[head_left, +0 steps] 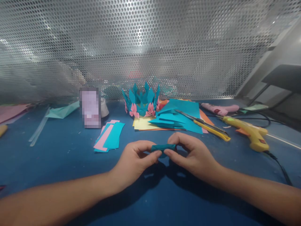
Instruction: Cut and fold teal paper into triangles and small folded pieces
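Observation:
A small folded piece of teal paper (pixel 163 147) is held between both hands above the blue table. My left hand (pixel 135 158) pinches its left end between thumb and fingers. At its right end, my right hand (pixel 191 153) grips it the same way, thumb in front. The two thumbs nearly meet at the paper's lower edge. Beyond the hands stands a teal paper crown (pixel 141 105) with pointed tips and pink paper flowers (pixel 134 111). To the left lie several cut strips of blue and pink paper (pixel 114 135).
Blue sheets (pixel 185 108) lie on yellow and orange paper behind my right hand, with a yellow box cutter (pixel 211 128) across them. Farther right are a yellow glue gun (pixel 249 130) with a cord and a pink glue gun (pixel 221 109). A pixelated upright panel (pixel 90 107) and glue sticks (pixel 39 127) stand left.

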A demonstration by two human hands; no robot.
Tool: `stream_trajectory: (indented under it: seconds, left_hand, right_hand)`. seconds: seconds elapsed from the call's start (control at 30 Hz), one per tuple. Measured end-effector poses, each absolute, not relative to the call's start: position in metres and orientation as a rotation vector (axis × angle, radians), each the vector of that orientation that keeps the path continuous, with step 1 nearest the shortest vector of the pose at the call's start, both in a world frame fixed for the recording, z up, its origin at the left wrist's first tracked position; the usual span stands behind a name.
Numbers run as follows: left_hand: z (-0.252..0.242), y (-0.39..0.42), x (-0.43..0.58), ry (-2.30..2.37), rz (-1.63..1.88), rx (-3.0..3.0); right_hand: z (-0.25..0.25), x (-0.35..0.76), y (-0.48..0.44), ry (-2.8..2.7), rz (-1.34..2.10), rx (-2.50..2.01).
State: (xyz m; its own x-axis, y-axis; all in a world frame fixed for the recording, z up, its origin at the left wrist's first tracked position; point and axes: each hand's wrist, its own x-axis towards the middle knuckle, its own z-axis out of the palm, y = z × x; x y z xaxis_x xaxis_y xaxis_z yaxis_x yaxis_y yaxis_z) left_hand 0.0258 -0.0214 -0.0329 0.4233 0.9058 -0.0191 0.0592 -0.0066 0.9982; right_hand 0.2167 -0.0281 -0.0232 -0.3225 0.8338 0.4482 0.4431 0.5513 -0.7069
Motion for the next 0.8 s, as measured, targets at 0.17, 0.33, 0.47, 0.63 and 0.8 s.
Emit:
stream_trajectory:
  seconds: [0.17,0.33,0.47,0.63,0.8]
  left_hand:
    - [-0.0284,-0.0216,0.0273,0.945,0.833,1.447]
    - [-0.0283,-0.0208,0.0276,0.907,0.815,1.359]
    - [-0.0301,-0.0202,0.0274,0.919,0.799,1.338]
    - [-0.027,-0.0227,0.0284,0.975,0.831,1.391]
    - [-0.025,-0.0221,0.0308,0.948,0.825,1.424]
  right_hand:
    - [-0.0266,0.2181,-0.0278,-1.942,0.546,-1.001]
    - [-0.0253,0.2169,-0.0276,-1.957,0.528,-0.986]
    - [-0.0247,0.2159,-0.0287,-1.975,0.549,-0.964]
    - [-0.0258,0.216,-0.029,-1.983,0.595,-0.942]
    - [-0.0262,0.2165,-0.0288,-1.965,0.593,-0.966]
